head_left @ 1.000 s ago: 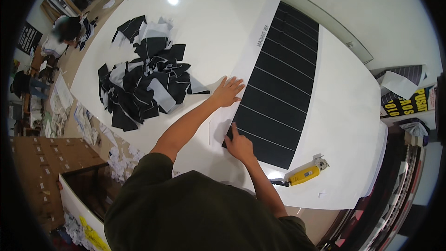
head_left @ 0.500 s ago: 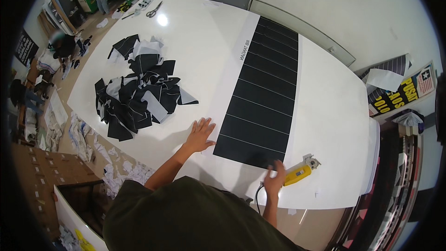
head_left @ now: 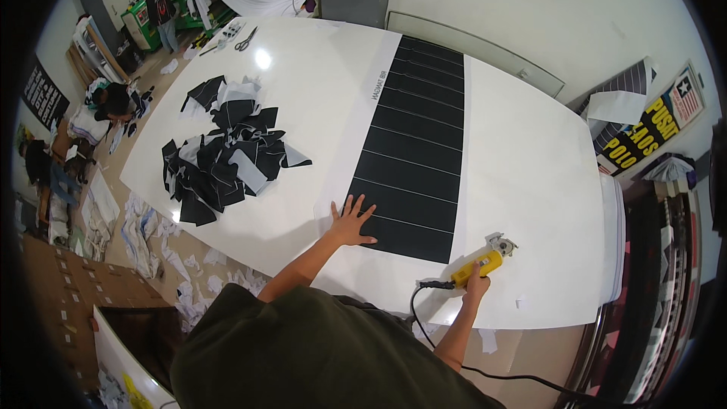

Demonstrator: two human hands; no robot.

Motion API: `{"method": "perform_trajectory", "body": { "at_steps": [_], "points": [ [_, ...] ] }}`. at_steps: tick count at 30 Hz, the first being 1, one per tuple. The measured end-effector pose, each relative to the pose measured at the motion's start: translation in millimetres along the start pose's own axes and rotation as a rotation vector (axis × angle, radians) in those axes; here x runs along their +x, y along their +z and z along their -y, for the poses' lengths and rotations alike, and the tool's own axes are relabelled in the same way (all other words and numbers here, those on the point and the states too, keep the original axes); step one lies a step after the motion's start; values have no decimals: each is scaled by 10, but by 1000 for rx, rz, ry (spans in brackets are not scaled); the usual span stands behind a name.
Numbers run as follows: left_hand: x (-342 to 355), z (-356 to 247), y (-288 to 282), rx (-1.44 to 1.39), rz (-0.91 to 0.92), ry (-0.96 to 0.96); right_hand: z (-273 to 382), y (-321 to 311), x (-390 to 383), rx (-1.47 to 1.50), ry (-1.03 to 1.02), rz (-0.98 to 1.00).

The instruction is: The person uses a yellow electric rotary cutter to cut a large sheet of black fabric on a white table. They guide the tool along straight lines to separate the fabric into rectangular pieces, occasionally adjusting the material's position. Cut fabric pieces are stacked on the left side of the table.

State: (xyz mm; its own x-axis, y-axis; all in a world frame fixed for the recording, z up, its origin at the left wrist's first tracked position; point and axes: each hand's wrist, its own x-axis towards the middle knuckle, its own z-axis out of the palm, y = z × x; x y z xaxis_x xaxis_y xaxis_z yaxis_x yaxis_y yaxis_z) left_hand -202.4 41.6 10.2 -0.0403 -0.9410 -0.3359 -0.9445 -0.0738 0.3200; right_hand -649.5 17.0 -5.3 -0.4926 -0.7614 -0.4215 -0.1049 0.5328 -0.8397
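A long black fabric panel [head_left: 418, 136] with white cross lines and pale side margins lies flat across the white table. My left hand [head_left: 353, 225] presses on its near left corner with fingers spread wide, holding nothing. To the right of the panel's near end, my right hand [head_left: 476, 282] is wrapped round the yellow body of an electric rotary cutter [head_left: 488, 261]. The cutter's metal head points away from me, and a black cord trails from its back over the table edge. Left of the panel is a heap of black and grey fabric pieces [head_left: 227, 155].
A pair of scissors [head_left: 246, 39] lies at the table's far left. White scraps [head_left: 189, 295] litter the floor by the near left edge. Fabric rolls [head_left: 666, 288] stand along the right side. Other people [head_left: 160, 7] are at the far left, away from the table [head_left: 530, 159].
My left hand has slid from the pale margin onto the black panel. My right hand has moved right and taken hold of the yellow cutter. The whole view has shifted slightly.
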Motion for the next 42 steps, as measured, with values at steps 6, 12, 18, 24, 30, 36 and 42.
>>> {"method": "perform_trajectory", "body": {
  "at_steps": [6,12,18,24,30,36,42],
  "points": [
    [-235,168,180,-1,-7,-14,64,-388,-495,366,11,159],
    [-380,127,173,-35,-12,-40,-204,-847,-738,180,17,261],
    [-455,143,146,-43,33,-114,-334,-946,-1223,146,19,250],
    [-449,127,111,-57,48,-120,-299,-1090,-1583,-93,-70,238],
    [-428,-42,47,-47,14,-110,-407,-1247,-1947,-507,-398,158],
    [-276,-505,7,-33,28,15,-284,-1277,-2458,-695,-340,186],
    [-221,-631,86,13,135,-12,-234,-1119,-2670,-777,-302,275]
  ]
}}
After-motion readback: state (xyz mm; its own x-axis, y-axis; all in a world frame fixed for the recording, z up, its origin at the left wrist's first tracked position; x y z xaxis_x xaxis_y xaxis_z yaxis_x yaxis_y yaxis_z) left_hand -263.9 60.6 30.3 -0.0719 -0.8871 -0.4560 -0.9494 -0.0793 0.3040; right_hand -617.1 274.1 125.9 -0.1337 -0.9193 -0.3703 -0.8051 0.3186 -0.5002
